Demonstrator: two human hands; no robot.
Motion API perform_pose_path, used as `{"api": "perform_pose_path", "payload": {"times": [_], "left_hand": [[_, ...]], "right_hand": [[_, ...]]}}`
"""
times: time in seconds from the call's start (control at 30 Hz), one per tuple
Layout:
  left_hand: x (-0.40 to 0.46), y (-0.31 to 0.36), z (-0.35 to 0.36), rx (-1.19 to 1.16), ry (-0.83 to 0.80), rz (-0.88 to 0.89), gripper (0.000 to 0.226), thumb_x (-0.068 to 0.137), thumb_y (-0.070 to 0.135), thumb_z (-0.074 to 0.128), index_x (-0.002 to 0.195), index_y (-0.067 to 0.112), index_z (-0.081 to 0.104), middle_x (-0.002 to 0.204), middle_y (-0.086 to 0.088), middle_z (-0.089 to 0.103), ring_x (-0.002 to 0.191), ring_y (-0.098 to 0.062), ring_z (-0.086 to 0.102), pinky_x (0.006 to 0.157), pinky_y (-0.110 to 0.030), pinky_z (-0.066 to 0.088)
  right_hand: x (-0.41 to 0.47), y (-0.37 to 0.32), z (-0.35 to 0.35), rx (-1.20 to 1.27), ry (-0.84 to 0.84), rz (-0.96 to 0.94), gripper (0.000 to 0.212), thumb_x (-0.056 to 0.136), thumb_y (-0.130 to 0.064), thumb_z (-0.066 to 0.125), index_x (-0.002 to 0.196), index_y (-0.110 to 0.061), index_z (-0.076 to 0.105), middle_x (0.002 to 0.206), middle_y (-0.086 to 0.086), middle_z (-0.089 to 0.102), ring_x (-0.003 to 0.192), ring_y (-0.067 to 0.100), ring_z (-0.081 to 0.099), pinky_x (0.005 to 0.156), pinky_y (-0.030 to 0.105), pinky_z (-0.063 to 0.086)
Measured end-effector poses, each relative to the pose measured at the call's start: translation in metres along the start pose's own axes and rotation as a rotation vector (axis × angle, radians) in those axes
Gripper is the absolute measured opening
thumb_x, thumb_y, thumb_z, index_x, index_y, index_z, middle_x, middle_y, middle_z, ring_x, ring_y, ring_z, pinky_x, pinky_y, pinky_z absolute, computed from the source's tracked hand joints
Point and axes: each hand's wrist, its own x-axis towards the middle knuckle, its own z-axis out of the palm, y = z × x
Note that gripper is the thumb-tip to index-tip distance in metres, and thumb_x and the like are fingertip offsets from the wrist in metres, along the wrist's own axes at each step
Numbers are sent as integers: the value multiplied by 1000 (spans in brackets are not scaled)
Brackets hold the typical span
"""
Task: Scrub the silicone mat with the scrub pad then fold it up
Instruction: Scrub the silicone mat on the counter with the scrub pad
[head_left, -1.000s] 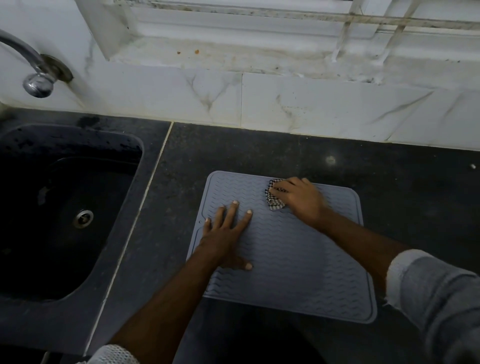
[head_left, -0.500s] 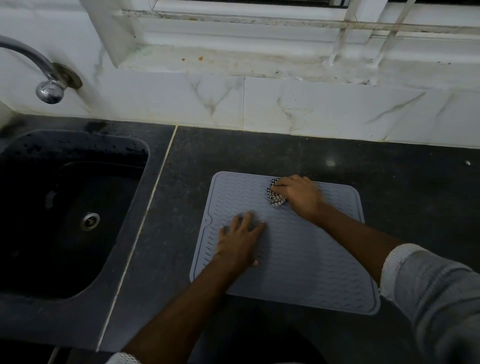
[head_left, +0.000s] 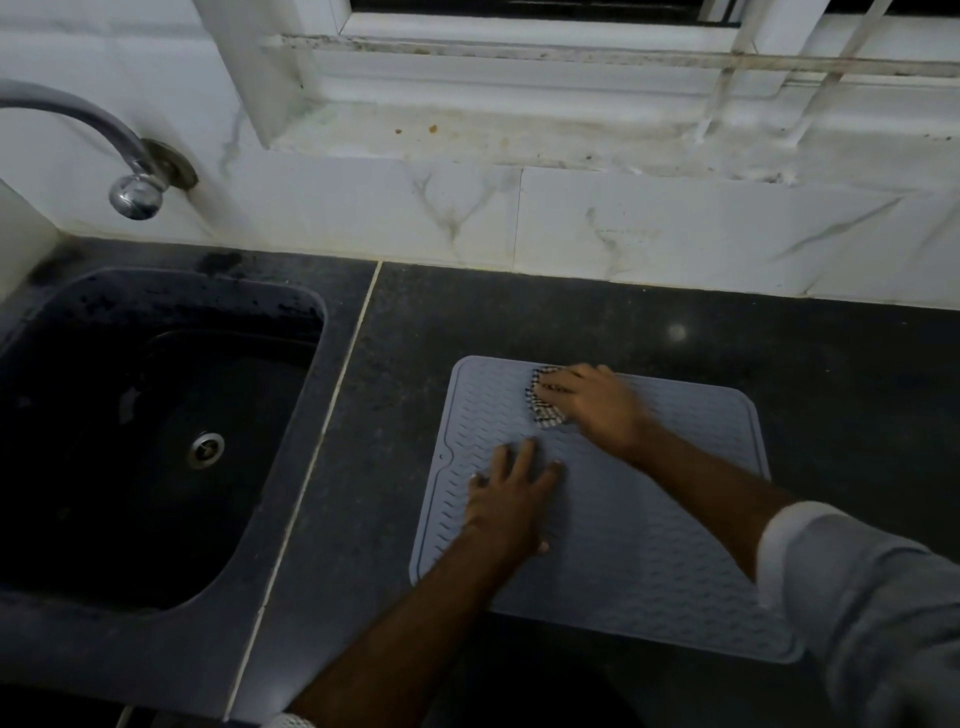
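A chrome tap (head_left: 132, 193) juts from the wall above a dark sink (head_left: 156, 441) set into the bench's left end. Right of the sink, on the dark bench (head_left: 571, 312), the grey silicone mat (head_left: 649, 519) lies flat, near the front edge. The left hand (head_left: 511, 499) presses on the mat's left half, fingers straight and slightly spread. Further right, at the mat's far edge, the right hand (head_left: 597, 402) holds the checkered scrub pad (head_left: 543, 405) down on the mat, fingers curled over it; this hand is motion-blurred.
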Motion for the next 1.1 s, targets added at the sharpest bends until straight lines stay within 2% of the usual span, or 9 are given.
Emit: {"api": "perform_pose_path", "payload": {"times": [0.1,0.2,0.37,0.5,0.63,0.73,0.8,0.93,1.1], "left_hand": [[1,1,-1,13,-15,0,104,76,37,75,150,36,0,156,-2,-21,142,-38,-15,111,-65,11],[1,1,-3,18,-34,5,105,76,37,75,150,36,0,156,-2,-21,142,-39,-15,110,-66,12],[1,2,-7,18,-46,13,106,76,36,75,150,35,-1,156,-2,-22,142,-39,-14,110,-66,13],[2,1,-5,37,-46,3,105,77,37,74,150,34,-2,156,-4,-22,142,-39,-14,110,-65,12],[1,4,-6,54,-53,-7,104,78,36,73,150,33,-1,156,-5,-22,142,-39,-15,110,-65,13],[-1,5,-7,58,-50,-6,103,79,36,72,151,33,-1,156,-5,-22,142,-40,-15,110,-65,14],[-1,5,-9,51,-71,0,103,80,36,72,151,33,-2,156,-5,-23,142,-40,-16,111,-65,13],[-3,5,-12,48,-72,4,102,81,35,71,151,31,-3,156,-5,-23,142,-40,-16,111,-64,13],[-4,5,-13,45,-83,-3,101,81,36,71,151,31,-2,156,-6,-23,142,-39,-16,112,-64,11]], "right_hand": [[-11,16,-4,-13,-15,23,52,88,-10,54,137,-24,44,144,1,42,130,25,36,104,40,29],[12,5,-16,0,13,37,47,88,-17,58,133,-25,48,141,-1,46,127,22,38,103,38,29],[51,-37,-15,-52,3,-68,51,91,-16,53,139,-24,39,148,1,37,132,26,31,104,40,28],[21,-15,-4,-75,-13,-74,57,91,-14,52,143,-23,31,151,1,31,135,26,28,107,39,27],[-4,12,-8,-91,-48,-68,55,89,-13,53,141,-22,37,147,2,38,130,26,34,100,38,29],[13,5,-20,-48,-20,-59,50,89,-16,55,137,-23,43,144,1,43,127,26,38,99,38,30],[33,-11,-23,-31,6,-55,51,90,-17,54,139,-24,40,146,0,40,129,26,36,101,38,29],[51,-36,-14,-100,-56,-96,55,90,-16,52,142,-23,34,149,2,33,131,28,33,102,40,30],[4,2,-4,-110,-51,-92,58,89,-12,54,143,-20,33,150,4,34,133,28,33,103,40,30]]}}
